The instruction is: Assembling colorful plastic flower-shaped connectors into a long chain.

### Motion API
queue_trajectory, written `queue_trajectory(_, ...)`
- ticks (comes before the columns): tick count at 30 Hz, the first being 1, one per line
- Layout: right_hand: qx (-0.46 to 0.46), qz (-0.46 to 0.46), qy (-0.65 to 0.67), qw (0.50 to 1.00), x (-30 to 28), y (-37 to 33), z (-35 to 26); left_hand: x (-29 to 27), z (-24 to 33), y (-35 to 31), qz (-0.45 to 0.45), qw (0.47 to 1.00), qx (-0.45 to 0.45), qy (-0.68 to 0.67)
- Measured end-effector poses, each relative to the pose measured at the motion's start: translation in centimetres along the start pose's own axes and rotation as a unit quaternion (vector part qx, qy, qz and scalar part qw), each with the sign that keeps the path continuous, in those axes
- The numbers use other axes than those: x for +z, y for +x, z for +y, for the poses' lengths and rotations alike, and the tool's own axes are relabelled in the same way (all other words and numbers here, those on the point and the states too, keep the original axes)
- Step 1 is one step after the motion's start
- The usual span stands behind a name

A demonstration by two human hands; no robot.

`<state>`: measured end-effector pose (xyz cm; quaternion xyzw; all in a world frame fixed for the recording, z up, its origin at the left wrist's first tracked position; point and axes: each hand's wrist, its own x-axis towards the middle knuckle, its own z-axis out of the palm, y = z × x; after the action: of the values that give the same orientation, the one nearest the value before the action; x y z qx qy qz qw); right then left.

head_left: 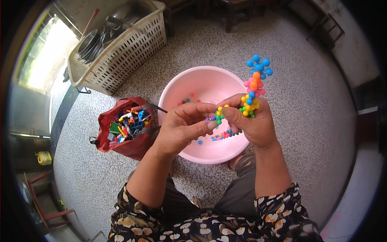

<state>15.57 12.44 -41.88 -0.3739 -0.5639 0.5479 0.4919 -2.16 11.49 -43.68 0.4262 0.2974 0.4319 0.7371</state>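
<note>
A chain of knobbly plastic connector pieces [254,84] in blue, orange, pink, yellow and green rises out of my right hand [254,123], which is closed around its lower part. My left hand [185,124] pinches the other end, where green, yellow and purple knobs [219,117] show between the fingertips. Both hands are close together above a pink basin [201,155]. In the basin lie small star-shaped pieces [200,142] and a multicoloured strip of beads [223,135]. My fingers partly hide the middle of the chain.
A red bag [105,121] full of mixed toy parts stands left of the basin, its dark strap reaching toward the rim. Behind it is a cream perforated basket [133,52] holding pans. A yellow container [43,158] and a wooden chair [40,197] are at the far left.
</note>
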Motion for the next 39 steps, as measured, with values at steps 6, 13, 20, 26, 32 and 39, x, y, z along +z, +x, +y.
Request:
queue_trajectory(6,0.055,0.019,0.11,0.992,0.8,-0.3,0.6,0.2,-0.2,-0.1,0.024,0.999,0.044,-0.016)
queue_trajectory(13,0.081,0.077,0.258,0.96,2.0,0.0,1.0,0.1,-0.6,0.0,0.049,0.996,0.058,-0.054)
queue_trajectory(20,0.08,0.107,0.21,0.969,0.8,0.4,0.7,-0.3,-0.3,-0.2,0.037,0.985,0.041,-0.165)
queue_trajectory(26,0.074,-0.003,0.141,0.987,0.2,0.1,0.5,-0.7,-0.5,-0.4,-0.035,0.981,-0.023,-0.189)
queue_trajectory(32,0.022,-0.068,0.055,0.996,0.0,-0.2,0.2,-0.3,-0.5,-0.2,-0.041,0.986,-0.045,-0.158)
queue_trajectory(39,0.047,-0.047,0.026,0.997,-0.7,-0.3,-0.7,-0.5,0.0,-0.3,-0.028,0.995,-0.053,-0.079)
